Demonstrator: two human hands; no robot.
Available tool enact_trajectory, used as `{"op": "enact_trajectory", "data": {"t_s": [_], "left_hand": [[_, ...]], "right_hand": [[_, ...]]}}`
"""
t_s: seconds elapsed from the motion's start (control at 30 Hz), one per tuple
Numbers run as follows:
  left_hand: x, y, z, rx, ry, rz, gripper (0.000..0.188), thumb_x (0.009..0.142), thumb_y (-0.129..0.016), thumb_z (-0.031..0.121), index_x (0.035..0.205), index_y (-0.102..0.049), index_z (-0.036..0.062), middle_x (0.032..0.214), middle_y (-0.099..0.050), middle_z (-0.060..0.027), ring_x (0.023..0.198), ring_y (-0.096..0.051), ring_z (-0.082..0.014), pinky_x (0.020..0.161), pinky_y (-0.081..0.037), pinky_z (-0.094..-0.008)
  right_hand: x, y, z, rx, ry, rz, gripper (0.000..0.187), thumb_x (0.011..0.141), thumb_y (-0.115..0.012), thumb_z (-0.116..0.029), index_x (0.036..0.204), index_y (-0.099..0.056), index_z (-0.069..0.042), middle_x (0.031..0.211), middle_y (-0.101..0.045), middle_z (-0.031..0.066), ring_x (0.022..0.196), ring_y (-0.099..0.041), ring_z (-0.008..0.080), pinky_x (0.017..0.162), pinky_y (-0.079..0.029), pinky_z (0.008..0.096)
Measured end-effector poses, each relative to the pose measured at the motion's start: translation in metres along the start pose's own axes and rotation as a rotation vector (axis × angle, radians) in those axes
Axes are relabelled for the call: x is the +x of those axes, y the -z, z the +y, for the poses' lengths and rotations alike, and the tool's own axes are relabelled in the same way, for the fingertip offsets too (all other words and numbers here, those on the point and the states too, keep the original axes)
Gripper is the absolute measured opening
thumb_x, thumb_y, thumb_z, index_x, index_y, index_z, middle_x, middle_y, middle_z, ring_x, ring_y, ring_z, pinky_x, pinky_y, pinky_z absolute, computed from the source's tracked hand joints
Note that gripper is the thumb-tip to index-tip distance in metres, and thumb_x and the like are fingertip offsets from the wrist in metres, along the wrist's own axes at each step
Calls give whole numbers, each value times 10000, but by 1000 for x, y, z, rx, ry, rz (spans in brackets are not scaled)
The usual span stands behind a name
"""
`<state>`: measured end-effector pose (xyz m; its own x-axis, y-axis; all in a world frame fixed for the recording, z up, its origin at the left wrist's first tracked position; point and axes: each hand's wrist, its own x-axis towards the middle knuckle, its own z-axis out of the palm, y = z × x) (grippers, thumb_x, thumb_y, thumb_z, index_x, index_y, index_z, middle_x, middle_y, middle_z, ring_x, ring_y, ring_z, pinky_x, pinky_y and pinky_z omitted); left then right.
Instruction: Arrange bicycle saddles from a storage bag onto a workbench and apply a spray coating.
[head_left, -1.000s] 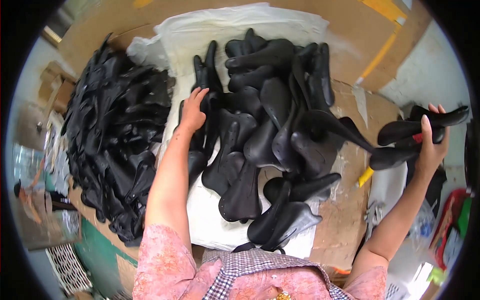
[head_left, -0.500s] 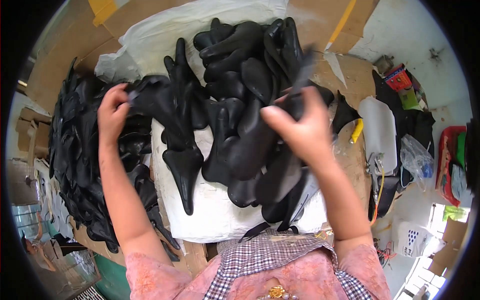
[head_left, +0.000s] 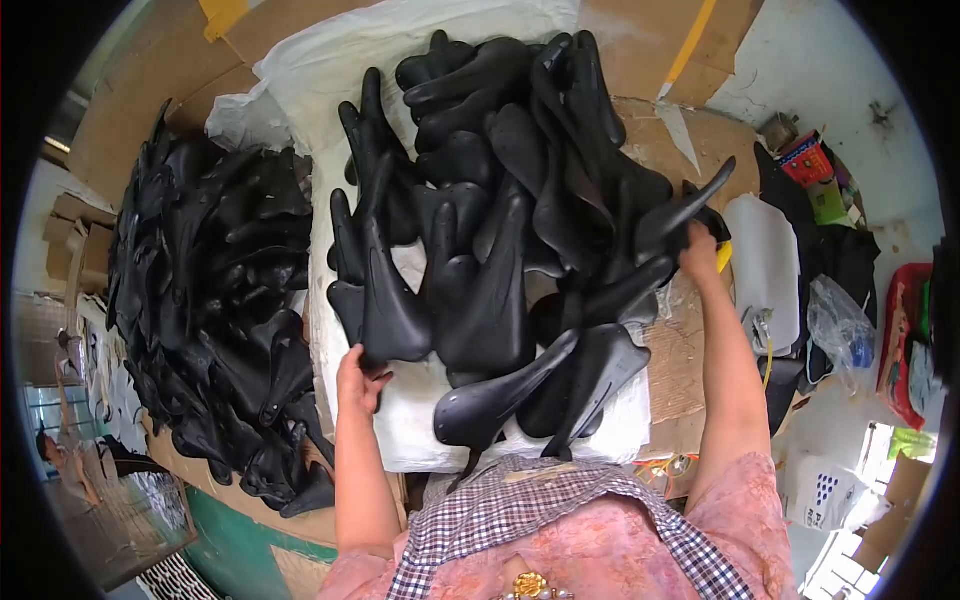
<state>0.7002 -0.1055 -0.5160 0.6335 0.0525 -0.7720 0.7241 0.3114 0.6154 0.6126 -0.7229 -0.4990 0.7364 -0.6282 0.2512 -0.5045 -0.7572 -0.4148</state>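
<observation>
Black bicycle saddle covers (head_left: 490, 325), wide at one end with a long narrow nose, lie overlapping in a heap on a white padded sheet (head_left: 400, 440). My left hand (head_left: 360, 382) is at the heap's near left edge, fingers apart, fingertips against the wide end of one cover (head_left: 395, 325). Over at the right side, my right hand (head_left: 702, 255) grips a cover (head_left: 665, 228) whose nose points up and right; its fingertips are partly hidden. Two more covers (head_left: 505, 395) lie close to my apron.
A bigger pile of black covers (head_left: 210, 300) stands to the left. Cardboard (head_left: 690, 370) lies under the sheet. At right are a long white tray (head_left: 762, 270), a yellow-handled tool (head_left: 724, 256), a clear plastic bag (head_left: 838, 320) and a red basket (head_left: 900, 345).
My left hand has moved down and right from the left pile, leaving a cover on the heap. My right hand has swung to the right edge with a cover. More covers lie at the front.
</observation>
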Motion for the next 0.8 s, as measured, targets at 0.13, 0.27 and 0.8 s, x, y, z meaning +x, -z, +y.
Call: {"op": "enact_trajectory", "data": {"t_s": [0.13, 0.27, 0.8], "left_hand": [[-50, -18, -4, 421, -338, 378, 541, 789, -617, 321, 1255, -437, 112, 1226, -472, -71, 991, -495, -222, 825, -424, -364], [-98, -35, -25, 569, -617, 447, 420, 787, -625, 150, 1164, -491, 24, 1128, -527, -108, 991, -520, -189, 845, -427, -313], [-139, -271, 0, 612, -966, -272, 165, 819, -604, 95, 958, -622, 8, 840, -625, -23, 769, -578, -103, 708, -454, -230]], "right_hand": [[-19, 0, -16, -608, 266, -391, 535, 705, -604, -58, 1221, -498, -152, 1356, -404, 131, 1268, -351, 338, 954, -386, 449], [-3, 22, 4, -595, 406, -408, 566, 674, -622, -41, 1207, -485, -170, 1308, -448, 103, 1199, -426, 319, 956, -355, 447], [-55, 78, -83, 952, 7, -529, 552, 773, -683, -262, 1239, -498, -30, 1105, -596, 153, 994, -577, 230, 874, -451, 332]]}}
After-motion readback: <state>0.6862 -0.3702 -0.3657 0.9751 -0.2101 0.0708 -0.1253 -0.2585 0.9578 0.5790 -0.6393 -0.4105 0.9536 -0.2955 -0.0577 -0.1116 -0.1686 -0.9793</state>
